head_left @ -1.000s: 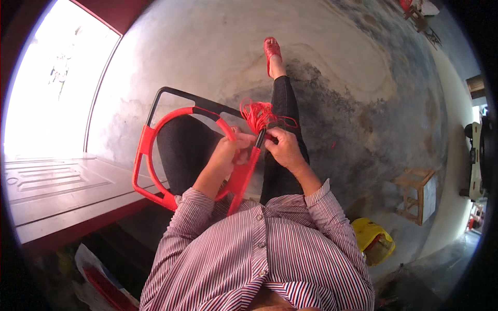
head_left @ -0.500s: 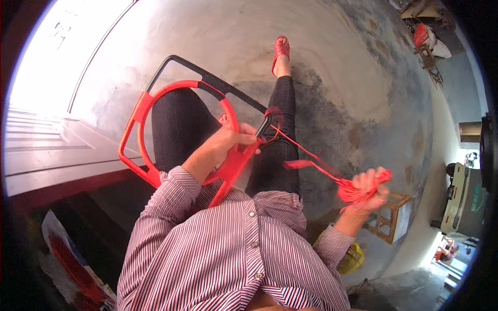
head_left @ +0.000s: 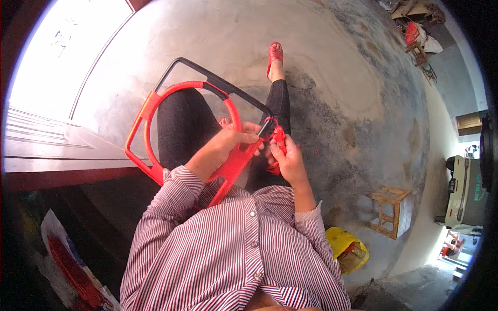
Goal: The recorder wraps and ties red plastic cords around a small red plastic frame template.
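Across my lap lies a black frame with an inner ring, most of it wound in red cord. My left hand is closed on the frame at the end of the wrapping, by a short bare black stretch near its right corner. Close to that corner, my right hand grips a bundle of red cord, some of which hangs below the fingers. The cord meets the frame at the corner, between the two hands. My fingertips there are partly hidden.
A small wooden stool stands to the right, with a yellow bag nearer me. At the lower left lies a pale bag holding something red. A white panelled door is at the left. Another stool is at the far right.
My right hand has swung in from the far right to the frame's corner, bringing the cord bundle along. The stretched cord has gone slack. My left hand keeps its hold.
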`<state>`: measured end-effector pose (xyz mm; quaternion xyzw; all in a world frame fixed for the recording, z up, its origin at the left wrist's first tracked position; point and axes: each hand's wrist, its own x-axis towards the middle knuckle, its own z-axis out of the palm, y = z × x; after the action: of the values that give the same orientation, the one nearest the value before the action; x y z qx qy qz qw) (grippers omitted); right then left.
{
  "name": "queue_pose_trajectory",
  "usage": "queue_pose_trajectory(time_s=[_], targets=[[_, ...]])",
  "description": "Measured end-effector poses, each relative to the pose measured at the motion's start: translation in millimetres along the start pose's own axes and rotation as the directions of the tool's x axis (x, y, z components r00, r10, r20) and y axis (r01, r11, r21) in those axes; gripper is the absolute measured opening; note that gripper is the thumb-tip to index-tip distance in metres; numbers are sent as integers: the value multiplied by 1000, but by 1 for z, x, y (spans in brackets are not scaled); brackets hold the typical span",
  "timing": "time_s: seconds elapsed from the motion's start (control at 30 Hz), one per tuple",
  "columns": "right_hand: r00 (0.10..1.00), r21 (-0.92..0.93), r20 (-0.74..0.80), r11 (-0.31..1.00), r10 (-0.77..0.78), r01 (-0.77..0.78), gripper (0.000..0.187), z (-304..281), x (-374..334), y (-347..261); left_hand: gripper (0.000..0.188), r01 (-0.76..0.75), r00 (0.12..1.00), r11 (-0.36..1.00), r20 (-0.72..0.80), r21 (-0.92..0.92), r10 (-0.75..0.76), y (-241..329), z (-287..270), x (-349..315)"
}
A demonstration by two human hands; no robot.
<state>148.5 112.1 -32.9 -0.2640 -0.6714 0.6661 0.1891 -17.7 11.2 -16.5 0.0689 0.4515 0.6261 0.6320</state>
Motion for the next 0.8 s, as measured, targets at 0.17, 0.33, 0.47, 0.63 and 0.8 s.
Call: queue_pose_trajectory(time_s=[0.17, 0.33, 0.47, 0.63, 0.8], targets=[[1000, 233, 22, 972, -17, 11, 9, -27, -36, -36, 25, -41, 997, 999, 60, -32, 43, -4, -9, 1], [999, 412, 26, 910, 39, -47, 10, -18, -62, -55, 17, -54, 992, 998, 116, 12, 52, -9, -21, 10], [999, 634, 20, 773, -46, 23, 18, -4, -73, -54, 12, -41, 996, 997, 78, 59, 36, -5, -13, 6], [994, 784, -69, 612, -88, 108, 32, -25, -73, -73, 16, -93, 995, 985, -9, 147, 95, 1, -3, -11], [946, 609, -187, 724, -266, 324, 38, -39, -99, -82, 21, -233, 930, 779, -101, 583, 354, 2, 24, -28]])
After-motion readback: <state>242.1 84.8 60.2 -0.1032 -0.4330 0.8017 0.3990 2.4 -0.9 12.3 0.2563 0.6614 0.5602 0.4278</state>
